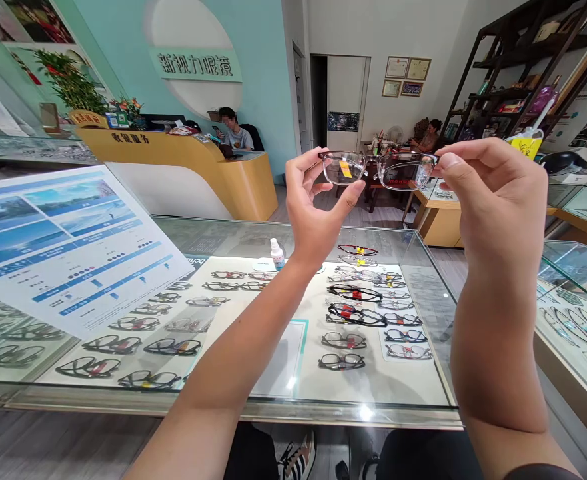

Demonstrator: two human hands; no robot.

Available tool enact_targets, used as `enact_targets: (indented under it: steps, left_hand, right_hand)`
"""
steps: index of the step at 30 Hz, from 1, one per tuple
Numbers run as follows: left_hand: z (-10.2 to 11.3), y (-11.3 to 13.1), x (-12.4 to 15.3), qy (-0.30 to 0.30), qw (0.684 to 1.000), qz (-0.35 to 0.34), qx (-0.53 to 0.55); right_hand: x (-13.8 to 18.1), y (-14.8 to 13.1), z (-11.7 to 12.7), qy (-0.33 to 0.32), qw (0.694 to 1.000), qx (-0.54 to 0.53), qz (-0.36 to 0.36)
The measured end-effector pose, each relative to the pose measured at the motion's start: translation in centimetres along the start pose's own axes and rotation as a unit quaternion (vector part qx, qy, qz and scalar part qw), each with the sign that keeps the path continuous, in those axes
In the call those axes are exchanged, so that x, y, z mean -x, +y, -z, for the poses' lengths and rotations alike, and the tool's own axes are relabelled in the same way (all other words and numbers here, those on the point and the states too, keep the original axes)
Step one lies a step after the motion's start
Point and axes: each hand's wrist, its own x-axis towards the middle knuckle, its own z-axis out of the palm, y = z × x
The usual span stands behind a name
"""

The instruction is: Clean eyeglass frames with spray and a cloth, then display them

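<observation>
A pair of eyeglasses [407, 175] with clear lenses and a dark upper rim is held up level in front of me, above the glass display case. An orange-yellow sticker shows on its left lens. My left hand [316, 200] grips the frame's left end, fingertips at the upper corner and the thumb below the lens. At the right end, my right hand [498, 177] pinches the corner by the hinge between thumb and fingers. Below, several rows of eyeglasses [356, 293] with red and yellow stickers lie in the display case [213, 400].
A small white spray bottle [276, 255] stands on the glass near the far side. To the left, a printed sheet [73, 247] leans over the case. Beyond are a yellow service counter [173, 153] with a seated person [236, 133], and another case [578, 300] at right.
</observation>
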Motion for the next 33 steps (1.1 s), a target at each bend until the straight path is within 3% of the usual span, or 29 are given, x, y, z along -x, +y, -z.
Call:
enact_targets:
  steps: [6, 20, 24, 28, 33]
  left_hand:
    - [0.0, 0.1, 0.0, -0.002, 1.000, -0.003, 0.004]
    - [-0.1, 0.8, 0.1, -0.009, 1.000, 0.004, -0.016]
    - [0.2, 1.0, -0.2, -0.012, 0.999, -0.013, -0.040]
    - [0.8, 2.9, -0.6, -0.018, 0.994, -0.058, -0.091]
    - [1.4, 6.1, -0.8, -0.065, 0.978, -0.105, -0.169]
  right_hand:
    - [-0.2, 0.0, -0.1, -0.009, 0.997, -0.065, -0.035]
    - [0.0, 1.1, -0.3, -0.055, 0.996, -0.069, -0.004]
    - [0.0, 1.1, -0.3, -0.063, 0.995, -0.070, -0.026]
    - [0.1, 0.3, -0.1, -0.054, 0.998, 0.022, 0.011]
    - [0.3, -0.6, 0.3, -0.159, 0.982, 0.066, 0.071]
